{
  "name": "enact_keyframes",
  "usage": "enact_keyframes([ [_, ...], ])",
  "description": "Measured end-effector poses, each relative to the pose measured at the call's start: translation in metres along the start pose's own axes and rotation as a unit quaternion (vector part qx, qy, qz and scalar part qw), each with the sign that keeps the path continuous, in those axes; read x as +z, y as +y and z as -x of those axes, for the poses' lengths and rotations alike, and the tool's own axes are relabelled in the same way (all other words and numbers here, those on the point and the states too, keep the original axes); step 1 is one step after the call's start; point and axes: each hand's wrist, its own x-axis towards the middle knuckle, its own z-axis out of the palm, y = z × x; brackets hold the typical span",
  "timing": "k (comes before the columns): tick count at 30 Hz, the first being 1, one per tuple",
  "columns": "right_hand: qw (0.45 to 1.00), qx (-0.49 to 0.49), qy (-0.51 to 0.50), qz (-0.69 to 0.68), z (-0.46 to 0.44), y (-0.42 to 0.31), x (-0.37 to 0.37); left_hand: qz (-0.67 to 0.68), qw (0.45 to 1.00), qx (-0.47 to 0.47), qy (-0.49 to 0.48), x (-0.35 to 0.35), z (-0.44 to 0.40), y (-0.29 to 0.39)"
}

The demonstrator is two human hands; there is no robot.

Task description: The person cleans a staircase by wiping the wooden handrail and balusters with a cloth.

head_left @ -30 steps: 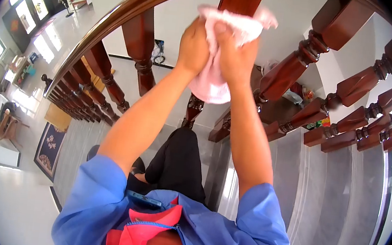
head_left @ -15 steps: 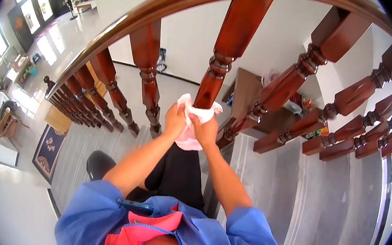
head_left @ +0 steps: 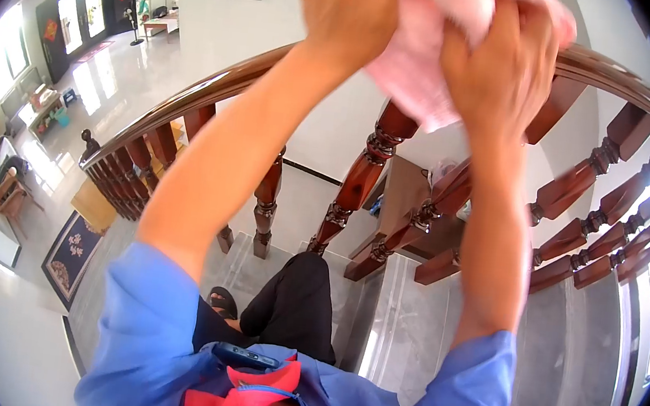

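A pale pink cloth [head_left: 419, 62] is raised at the top of the view, in front of the curved wooden handrail [head_left: 218, 85]. My left hand [head_left: 349, 11] is closed on the cloth's left side, partly cut off by the top edge. On the other side, my right hand [head_left: 505, 71] grips the cloth with bent fingers, slightly blurred. Under the cloth stands a dark red-brown turned baluster [head_left: 374, 149], its upper end hidden. Whether the cloth touches the rail cannot be seen.
More balusters [head_left: 266, 197] follow the rail on both sides. Grey stair steps [head_left: 415, 323] lie below my legs. Beyond the railing are a brown cabinet [head_left: 406, 188] and, down left, a patterned mat [head_left: 75, 256] and a wooden chair [head_left: 9, 197].
Both hands have lifted the cloth from low on the middle baluster up to handrail height. My hands have moved farther apart, and my arms are stretched upward.
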Motion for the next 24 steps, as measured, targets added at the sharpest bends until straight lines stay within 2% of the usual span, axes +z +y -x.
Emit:
enact_keyframes([
  [1,0.999,-0.018,-0.036,0.021,-0.022,0.001,0.002,0.001,0.998,-0.015,-0.061,0.014,-0.002,-0.012],
  [2,0.996,-0.036,-0.072,0.050,-0.038,0.004,0.002,-0.035,0.977,-0.082,-0.191,0.027,-0.003,-0.021],
  [3,0.961,-0.023,-0.263,0.077,-0.050,0.007,0.005,-0.052,0.936,-0.141,-0.320,0.048,-0.003,-0.023],
  [4,0.889,0.005,-0.443,0.115,-0.062,0.002,0.003,-0.052,0.903,-0.096,-0.415,0.071,0.008,-0.048],
  [5,0.830,0.102,-0.545,0.065,-0.075,-0.005,-0.007,0.086,0.939,-0.008,-0.332,0.114,0.040,-0.093],
  [6,0.827,0.077,-0.557,0.013,-0.075,0.008,-0.012,0.246,0.780,-0.288,-0.498,0.078,0.020,-0.082],
  [7,0.806,0.078,-0.586,0.008,-0.075,0.010,0.001,0.251,0.800,-0.260,-0.479,0.065,0.020,-0.075],
  [8,0.801,0.064,-0.595,-0.021,-0.081,0.003,-0.013,0.234,0.806,-0.292,-0.458,0.042,0.016,-0.057],
  [10,0.785,0.062,-0.616,-0.039,-0.081,-0.005,-0.003,0.244,0.810,-0.264,-0.462,0.045,0.034,-0.080],
  [11,0.766,0.030,-0.641,-0.047,-0.084,-0.015,0.002,0.232,0.818,-0.249,-0.463,0.037,0.046,-0.101],
  [12,0.745,-0.010,-0.664,-0.062,-0.086,-0.033,0.015,0.135,0.812,-0.184,-0.537,0.030,0.046,-0.119],
  [13,0.725,0.010,-0.687,-0.044,-0.073,-0.044,0.052,0.034,0.784,-0.122,-0.608,0.025,0.044,-0.135],
  [14,0.688,0.002,-0.725,-0.024,-0.074,-0.067,0.059,0.038,0.761,-0.154,-0.629,0.011,0.050,-0.147],
  [15,0.676,-0.007,-0.736,0.025,-0.075,-0.096,0.060,0.042,0.739,-0.186,-0.646,0.000,0.060,-0.154],
  [16,0.669,-0.030,-0.743,0.006,-0.064,-0.108,0.069,0.032,0.754,-0.139,-0.641,-0.010,0.071,-0.160],
  [18,0.742,-0.042,-0.669,-0.005,-0.030,-0.116,0.096,0.002,0.775,-0.034,-0.631,-0.038,0.085,-0.168],
  [19,0.778,-0.040,-0.627,-0.002,-0.020,-0.116,0.108,0.051,0.790,-0.102,-0.602,-0.056,0.084,-0.163],
  [20,0.761,-0.018,-0.648,0.030,-0.023,-0.127,0.104,0.088,0.818,-0.076,-0.563,-0.048,0.102,-0.171],
  [21,0.742,0.014,-0.671,0.003,-0.025,-0.133,0.105,0.101,0.825,-0.097,-0.548,-0.051,0.108,-0.174],
  [22,0.768,-0.014,-0.640,-0.024,-0.020,-0.130,0.106,0.055,0.811,-0.065,-0.578,-0.057,0.103,-0.171],
  [23,0.762,0.008,-0.647,-0.030,-0.025,-0.142,0.102,0.108,0.840,-0.121,-0.517,-0.053,0.117,-0.173],
  [24,0.750,0.010,-0.661,-0.031,-0.022,-0.143,0.104,0.118,0.832,-0.131,-0.526,-0.056,0.122,-0.174],
])
